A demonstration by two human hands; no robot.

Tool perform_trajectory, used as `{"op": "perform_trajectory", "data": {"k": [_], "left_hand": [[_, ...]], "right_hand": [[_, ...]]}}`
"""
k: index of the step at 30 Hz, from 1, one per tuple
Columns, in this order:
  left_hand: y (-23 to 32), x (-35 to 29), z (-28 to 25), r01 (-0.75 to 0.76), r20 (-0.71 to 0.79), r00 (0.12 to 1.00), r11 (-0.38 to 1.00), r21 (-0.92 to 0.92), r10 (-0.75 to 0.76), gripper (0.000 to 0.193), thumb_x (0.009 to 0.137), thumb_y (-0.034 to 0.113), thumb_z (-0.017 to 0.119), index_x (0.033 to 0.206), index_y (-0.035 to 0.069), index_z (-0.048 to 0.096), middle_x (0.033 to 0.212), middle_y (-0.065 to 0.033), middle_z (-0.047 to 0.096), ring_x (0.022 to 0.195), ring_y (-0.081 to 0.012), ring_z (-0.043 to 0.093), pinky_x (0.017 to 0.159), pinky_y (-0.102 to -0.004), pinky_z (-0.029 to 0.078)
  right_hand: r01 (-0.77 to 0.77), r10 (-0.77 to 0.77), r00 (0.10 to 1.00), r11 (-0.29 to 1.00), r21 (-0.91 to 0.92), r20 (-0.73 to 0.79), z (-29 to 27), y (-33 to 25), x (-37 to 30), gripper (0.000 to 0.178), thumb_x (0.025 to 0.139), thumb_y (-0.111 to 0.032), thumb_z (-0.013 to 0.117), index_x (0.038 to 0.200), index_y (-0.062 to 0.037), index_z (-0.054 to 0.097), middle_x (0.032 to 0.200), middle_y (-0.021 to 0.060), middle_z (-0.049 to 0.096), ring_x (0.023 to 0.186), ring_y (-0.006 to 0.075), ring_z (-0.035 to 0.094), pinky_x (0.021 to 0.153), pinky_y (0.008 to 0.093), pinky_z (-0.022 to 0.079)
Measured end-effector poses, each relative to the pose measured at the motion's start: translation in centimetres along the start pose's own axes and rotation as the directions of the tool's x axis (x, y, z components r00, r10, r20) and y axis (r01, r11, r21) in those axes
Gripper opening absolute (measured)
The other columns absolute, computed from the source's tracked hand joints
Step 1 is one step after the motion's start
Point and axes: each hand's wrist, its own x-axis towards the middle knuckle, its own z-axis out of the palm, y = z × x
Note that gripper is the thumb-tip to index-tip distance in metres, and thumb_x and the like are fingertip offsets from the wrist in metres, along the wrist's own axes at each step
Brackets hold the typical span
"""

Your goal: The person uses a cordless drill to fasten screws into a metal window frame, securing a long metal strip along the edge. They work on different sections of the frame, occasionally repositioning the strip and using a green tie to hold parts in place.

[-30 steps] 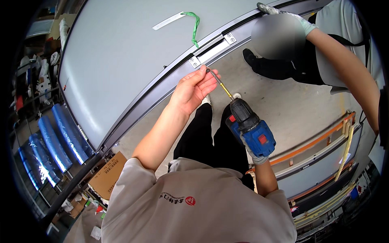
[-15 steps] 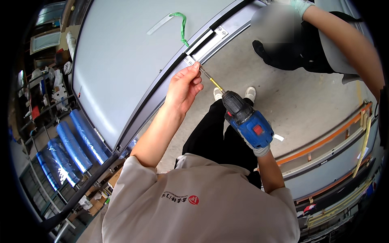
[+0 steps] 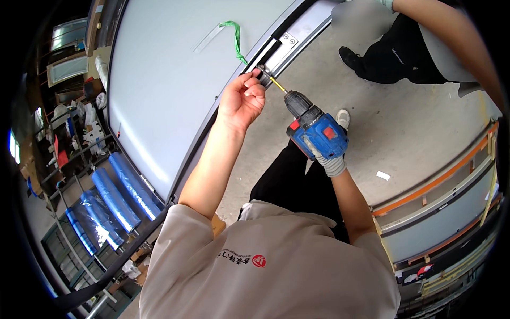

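My right hand (image 3: 330, 160), in a pale glove, grips a blue and black cordless drill (image 3: 314, 126). Its long yellow bit (image 3: 277, 83) points up and left to the edge of a large grey door panel (image 3: 164, 85). My bare left hand (image 3: 243, 101) is closed, thumb and fingers pinched by the bit's tip against that edge; what they hold is too small to make out. Just beyond my fingertips lies a dark slot in the edge, with a silver metal plate (image 3: 287, 41) carrying screws at its far end. A green ribbon (image 3: 237, 40) hangs over the panel beside the slot.
Another person's arm (image 3: 443, 29) and dark-trousered leg (image 3: 401, 53) are at the upper right. Blue film-wrapped rolls (image 3: 117, 199) sit on a rack at left. Stacked panels with orange edging (image 3: 441, 173) stand at right. A white scrap (image 3: 382, 175) lies on the floor.
The drill has moved up and left, its bit now at the slot's near end. My left hand has shifted up slightly with it. The other person's foot has moved a little right.
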Motion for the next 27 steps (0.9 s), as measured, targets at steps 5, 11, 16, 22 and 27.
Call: {"op": "perform_trajectory", "data": {"k": [5, 11, 16, 22, 27], "left_hand": [[-0.3, -2.9, -0.1, -0.352, 0.122, 0.875, 0.442, 0.825, 0.469, 0.028, 0.084, 0.006, 0.054, 0.111, -0.004, 0.054, 0.073, -0.0034, 0.051, 0.061, -0.0110, 0.046, 0.058, -0.0232, 0.045], [0.6, -1.2, 0.1, -0.206, 0.768, 0.466, -0.791, 0.577, 0.439, 0.031, 0.071, 0.010, 0.071, 0.098, 0.001, 0.060, 0.089, -0.0117, 0.055, 0.082, -0.0275, 0.053, 0.072, -0.0343, 0.045], [0.3, 0.2, -0.4, -0.234, 0.806, 0.376, -0.795, 0.560, 0.457, 0.026, 0.068, 0.008, 0.071, 0.090, -0.001, 0.059, 0.084, -0.0119, 0.056, 0.082, -0.0288, 0.052, 0.072, -0.0364, 0.043], [0.3, 0.7, -1.2, -0.251, 0.860, 0.276, -0.832, 0.496, 0.429, 0.025, 0.072, 0.009, 0.069, 0.092, 0.000, 0.058, 0.087, -0.0126, 0.057, 0.083, -0.0286, 0.052, 0.073, -0.0352, 0.044], [-0.1, 1.1, -1.1, -0.242, 0.857, 0.272, -0.831, 0.502, 0.438, 0.026, 0.072, 0.008, 0.069, 0.095, 0.000, 0.058, 0.089, -0.0130, 0.056, 0.084, -0.0290, 0.052, 0.075, -0.0356, 0.043]], "right_hand": [[0.058, -0.130, 0.986, 0.852, -0.520, -0.104, -2.4, 0.0, 0.8, 0.046, 0.090, -0.034, 0.039, 0.130, -0.0106, 0.038, 0.125, 0.0111, 0.045, 0.110, 0.0245, 0.049, 0.093, 0.0372, 0.043], [-0.153, 0.161, 0.986, 0.978, -0.145, 0.047, 5.1, 1.7, 1.5, 0.036, 0.094, -0.034, 0.040, 0.111, -0.0050, 0.052, 0.094, 0.0078, 0.059, 0.083, 0.0141, 0.058, 0.079, 0.0288, 0.050], [0.079, 0.009, 0.974, 0.923, -0.376, 0.227, 6.9, 2.9, 0.5, 0.035, 0.095, -0.028, 0.040, 0.120, -0.0052, 0.046, 0.110, 0.0104, 0.056, 0.094, 0.0197, 0.058, 0.088, 0.0354, 0.047], [0.137, -0.301, 0.939, -0.110, -0.984, 0.165, 7.8, 3.2, -0.7, 0.048, 0.084, -0.014, 0.057, 0.127, -0.0037, 0.038, 0.118, 0.0113, 0.055, 0.102, 0.0218, 0.057, 0.091, 0.0363, 0.045], [0.231, -0.461, 0.877, 0.155, -0.961, 0.136, 7.4, 5.7, 0.2, 0.041, 0.073, 0.001, 0.063, 0.111, -0.0013, 0.047, 0.093, 0.0109, 0.060, 0.077, 0.0163, 0.060, 0.074, 0.0297, 0.049]]}}
